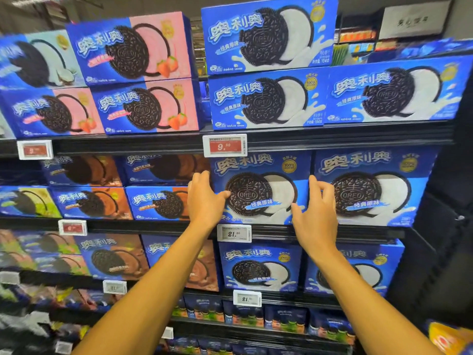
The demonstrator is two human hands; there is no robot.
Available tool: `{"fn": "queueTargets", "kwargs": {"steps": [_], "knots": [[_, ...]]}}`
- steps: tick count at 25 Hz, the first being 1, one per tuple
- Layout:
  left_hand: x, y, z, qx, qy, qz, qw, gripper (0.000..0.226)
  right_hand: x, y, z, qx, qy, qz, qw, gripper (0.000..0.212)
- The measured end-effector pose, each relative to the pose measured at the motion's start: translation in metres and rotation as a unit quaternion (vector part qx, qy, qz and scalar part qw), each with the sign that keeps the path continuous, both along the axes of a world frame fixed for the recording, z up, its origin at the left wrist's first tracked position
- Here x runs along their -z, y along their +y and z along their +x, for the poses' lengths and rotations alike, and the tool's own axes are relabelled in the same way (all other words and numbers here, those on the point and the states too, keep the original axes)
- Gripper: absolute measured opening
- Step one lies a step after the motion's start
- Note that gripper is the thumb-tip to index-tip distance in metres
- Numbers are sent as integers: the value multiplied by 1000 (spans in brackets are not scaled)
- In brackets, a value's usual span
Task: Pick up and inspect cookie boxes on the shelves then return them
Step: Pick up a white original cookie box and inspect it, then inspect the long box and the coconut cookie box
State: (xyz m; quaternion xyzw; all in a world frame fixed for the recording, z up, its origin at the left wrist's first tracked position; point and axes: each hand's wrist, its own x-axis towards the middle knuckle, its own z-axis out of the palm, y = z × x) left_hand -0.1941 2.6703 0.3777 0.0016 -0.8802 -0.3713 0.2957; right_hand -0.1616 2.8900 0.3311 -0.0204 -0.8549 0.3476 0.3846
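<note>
Left fingers [198, 179] are lying fairly straight along the left edge of the big box [261, 188], thumb reaching over onto its front by the printed cookie. Left hand [204, 201] is touching that box, not curling round it. Right fingers [316, 185] are loosely bent at the box's right edge, at the seam w/ the next box [371, 185]; thumb is pointing left across the lower front. Right hand [316, 221] is framing the box; whether it's actually pinching the edge is hard to tell from this angle, prob. just touching.

The big box is standing upright on the 2nd shelf [320, 230] from the top in view, front facing out, just above a white tag [234, 233] reading 21.80. The next box, same blue design, is standing touching it on the right.

To the left on the same shelf, smaller boxes w/ brown panels [158, 202] are stacking two high. Top shelf is holding blue-white boxes [268, 98] and pink ones [148, 106], w/ a red tag [224, 146] reading 9.90 on its rail. Below, two more blue-white boxes [259, 267] are sitting over another 21.80 tag [247, 298]. Lowest rows are holding small dark packs [243, 315]; the far left is blurring out.

Both bare forearms are reaching up from the bottom of the view.
</note>
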Motion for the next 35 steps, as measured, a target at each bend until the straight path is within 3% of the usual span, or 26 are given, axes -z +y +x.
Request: {"fn": "queueTargets", "kwargs": {"steps": [5, 11, 16, 23, 30, 35], "knots": [[4, -2, -2, 10, -11, 27, 1000, 60, -5, 7, 6, -23, -4, -1, 1000, 77], [0, -3, 20, 85, -20, 138, 987, 71, -19, 20, 14, -88, -12, -95, 992, 61], [-1, 0, 51, 110, 49, 135, 984, 49, -36, 29, 25, -151, 4, -111, 982, 45], [-27, 7, 71, 168, 56, 193, 965, 18, -73, 46, 44, -218, 32, -117, 968, 22], [-57, 0, 77, 221, 28, 288, 931, 17, -103, 46, 55, -281, 43, -128, 950, 16], [-89, -31, 86, 218, 54, 303, 926, 20, -139, 4, 55, -384, 29, -135, 913, 21]]}}
